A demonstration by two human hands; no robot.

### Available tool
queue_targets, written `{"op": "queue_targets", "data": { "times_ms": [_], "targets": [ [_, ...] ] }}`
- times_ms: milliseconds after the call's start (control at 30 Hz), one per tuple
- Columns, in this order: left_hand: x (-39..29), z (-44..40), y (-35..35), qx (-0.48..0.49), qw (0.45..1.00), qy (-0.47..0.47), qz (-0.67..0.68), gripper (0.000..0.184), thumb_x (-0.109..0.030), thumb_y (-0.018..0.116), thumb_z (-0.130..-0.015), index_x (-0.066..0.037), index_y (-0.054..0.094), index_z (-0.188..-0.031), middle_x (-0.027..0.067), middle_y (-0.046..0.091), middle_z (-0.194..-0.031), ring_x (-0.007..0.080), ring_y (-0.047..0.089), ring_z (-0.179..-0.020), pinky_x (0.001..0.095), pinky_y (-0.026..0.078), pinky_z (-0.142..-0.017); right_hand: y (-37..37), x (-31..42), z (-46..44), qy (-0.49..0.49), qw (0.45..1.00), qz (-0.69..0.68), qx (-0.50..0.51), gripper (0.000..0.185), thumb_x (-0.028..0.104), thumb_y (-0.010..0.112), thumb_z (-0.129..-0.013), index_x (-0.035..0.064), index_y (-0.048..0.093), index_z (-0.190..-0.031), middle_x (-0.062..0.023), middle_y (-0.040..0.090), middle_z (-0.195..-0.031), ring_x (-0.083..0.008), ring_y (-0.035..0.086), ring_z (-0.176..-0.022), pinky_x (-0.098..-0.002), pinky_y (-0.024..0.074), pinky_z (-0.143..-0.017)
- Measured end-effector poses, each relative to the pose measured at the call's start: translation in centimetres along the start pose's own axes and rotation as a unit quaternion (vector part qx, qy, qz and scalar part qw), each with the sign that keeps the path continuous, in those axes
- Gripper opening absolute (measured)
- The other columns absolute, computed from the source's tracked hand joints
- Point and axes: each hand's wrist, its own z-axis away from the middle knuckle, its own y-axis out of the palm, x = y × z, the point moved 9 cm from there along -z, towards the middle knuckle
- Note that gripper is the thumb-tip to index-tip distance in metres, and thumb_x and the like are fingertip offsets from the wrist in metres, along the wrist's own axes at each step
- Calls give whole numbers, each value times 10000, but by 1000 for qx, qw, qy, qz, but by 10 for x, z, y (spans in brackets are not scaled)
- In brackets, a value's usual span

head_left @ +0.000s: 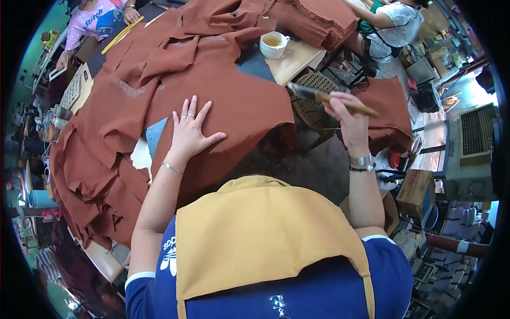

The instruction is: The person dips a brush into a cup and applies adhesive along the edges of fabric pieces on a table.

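Observation:
My left hand (192, 130) lies flat with spread fingers on a large sheet of reddish-brown leather (244, 103). In my right hand (348, 119), raised to the right of the leather's edge, is a brush (364, 108) with a wooden handle. Its dark, pale-tipped end points left and is apart from the leather. A white cup (273, 47) holding yellowish liquid stands on the table behind the sheet. Left of my left hand, a blue-grey patch (154, 137) shows beside the leather.
Crumpled leather (101, 175) covers the table's left side, and stacked leather (324, 24) lies at the back. A woven-seat stool (313, 106) and more draped leather (385, 114) are on the right. Two other people sit at the far side, one near a yellow ruler (122, 35).

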Motion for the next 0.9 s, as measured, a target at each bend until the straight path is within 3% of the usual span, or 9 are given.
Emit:
{"op": "queue_targets", "data": {
  "times_ms": [33,133,333,467,567,667,800,833,900],
  "targets": [
    [-1,-3,2,-5,1000,8,1,1015,-761,676,-727,-236,394,-1548,191,222,-1647,398,178,-1525,700,164,-1154,-5,1,10,-5,1000,31,-3,173,110,767,-894,2,734,-1025,-27,729,-951,-99,675,-852,-238,550,-764],
    [-8,-10,5,1,1000,18,4,1020,-778,663,-726,-236,397,-1547,198,224,-1645,401,183,-1523,696,159,-1158,10,5,32,-68,952,297,33,128,92,769,-842,34,750,-955,-43,728,-909,-105,682,-800,-270,547,-707],
    [-6,-10,6,-4,1000,16,7,1015,-780,657,-731,-241,395,-1549,191,229,-1646,397,181,-1525,696,155,-1159,59,-12,46,-211,917,317,119,112,60,742,-777,17,711,-876,-117,688,-835,-258,684,-767,-332,543,-716],
    [-6,-10,8,-11,1000,22,6,1014,-785,650,-733,-239,396,-1549,184,230,-1648,394,180,-1526,698,159,-1157,38,-4,46,-160,884,412,152,114,53,733,-752,9,696,-851,-131,681,-797,-274,687,-749,-358,543,-695],
    [-7,-11,7,-3,1000,21,1,991,-751,663,-753,-249,375,-1558,170,198,-1660,380,162,-1533,702,163,-1154,29,13,39,-177,900,389,85,110,56,738,-768,12,705,-863,-135,693,-826,-268,695,-762,-350,546,-702],
    [-7,-16,9,2,1000,23,5,991,-751,663,-753,-252,373,-1559,166,197,-1662,379,154,-1535,700,150,-1158,63,2,32,-205,916,327,112,120,59,746,-770,13,708,-874,-135,697,-835,-268,701,-776,-341,547,-717],
    [-9,-23,9,4,999,34,-5,991,-763,648,-757,-256,368,-1562,165,198,-1662,377,142,-1539,693,123,-1167,41,-9,25,-121,909,369,149,63,48,711,-778,12,705,-830,-137,688,-808,-267,687,-751,-340,543,-715],
    [-10,-25,8,7,999,36,-9,993,-768,642,-758,-258,365,-1563,165,198,-1662,377,138,-1540,691,116,-1170,30,-5,24,-106,873,450,153,52,49,699,-782,17,713,-820,-132,687,-797,-242,686,-743,-332,540,-711],
    [-11,-29,11,6,999,49,-14,1001,-787,627,-753,-256,370,-1561,173,207,-1657,381,137,-1539,691,106,-1171,24,3,22,-118,892,416,134,95,61,724,-771,14,722,-853,-125,691,-805,-231,693,-760,-328,540,-711]
  ]
}}
